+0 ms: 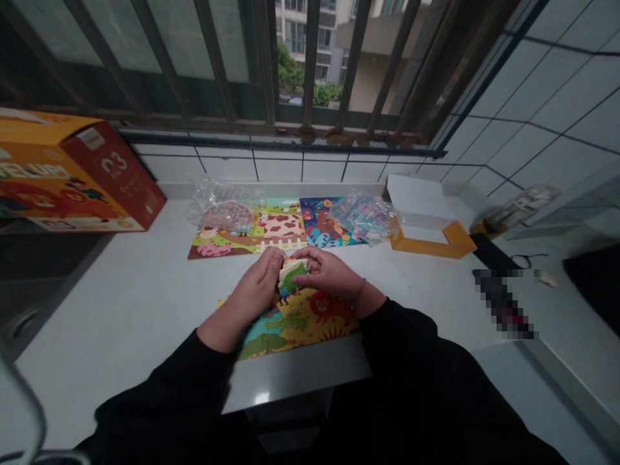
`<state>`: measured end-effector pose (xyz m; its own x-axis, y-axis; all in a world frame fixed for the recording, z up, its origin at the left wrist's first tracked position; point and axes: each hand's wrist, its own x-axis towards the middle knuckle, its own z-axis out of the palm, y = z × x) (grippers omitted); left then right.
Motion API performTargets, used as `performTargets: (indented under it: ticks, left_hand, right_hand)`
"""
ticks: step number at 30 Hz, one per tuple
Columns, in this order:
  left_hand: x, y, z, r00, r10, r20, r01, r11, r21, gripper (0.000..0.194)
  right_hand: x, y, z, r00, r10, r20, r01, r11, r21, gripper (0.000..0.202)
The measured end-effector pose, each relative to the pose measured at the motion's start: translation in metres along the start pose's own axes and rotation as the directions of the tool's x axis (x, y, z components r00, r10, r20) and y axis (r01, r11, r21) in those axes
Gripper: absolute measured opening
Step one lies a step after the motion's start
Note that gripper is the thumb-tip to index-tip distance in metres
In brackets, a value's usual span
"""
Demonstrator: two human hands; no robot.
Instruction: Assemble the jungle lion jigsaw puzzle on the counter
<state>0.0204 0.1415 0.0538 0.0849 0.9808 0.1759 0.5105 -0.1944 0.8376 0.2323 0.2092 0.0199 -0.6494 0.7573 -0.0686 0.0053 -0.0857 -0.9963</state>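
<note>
Both hands meet at the centre of the frame over a colourful puzzle board (300, 320) that lies on the white bench (126, 310). The left hand (254, 290) and the right hand (327, 271) together pinch a small stack of puzzle pieces (289, 276), fingers closed on its edges, just above the board's upper edge. To do this well, I judge it best to peel one piece off with the fingertips while the other hand steadies the stack. Both wrists angle inward, forearms in black sleeves rising from the lower frame. Two more puzzle boards (276, 229) lie nearer the window.
</note>
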Motion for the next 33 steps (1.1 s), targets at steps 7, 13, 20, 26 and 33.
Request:
performTargets:
  ticks: [7,13,20,26,33]
  left_hand:
    - [-0.001,-0.002,-0.016,1.0,0.016,0.016,-0.018,0.993,0.113,0.045]
    - [-0.002,-0.027,-0.04,0.992,0.025,0.124,-0.085,0.855,0.512,0.062]
    - [-0.003,-0.046,-0.031,0.993,-0.042,0.111,-0.011,0.897,0.441,0.057]
    - [-0.005,-0.036,-0.029,0.969,-0.213,0.128,0.186,0.963,0.193,0.056]
    - [-0.008,-0.029,-0.026,0.955,-0.27,0.126,0.283,0.954,-0.098,0.051]
  right_hand:
    - [-0.007,-0.007,-0.009,0.993,-0.097,-0.061,0.087,0.985,-0.15,0.057]
    - [-0.014,-0.011,-0.026,0.951,-0.269,-0.152,0.166,0.861,-0.481,0.044]
    - [-0.01,-0.006,-0.026,0.97,-0.242,-0.002,0.166,0.673,-0.72,0.028]
    - [-0.009,-0.003,-0.027,0.966,-0.254,-0.047,0.138,0.66,-0.738,0.029]
    - [-0.01,-0.005,-0.027,0.971,-0.222,-0.088,0.089,0.678,-0.73,0.033]
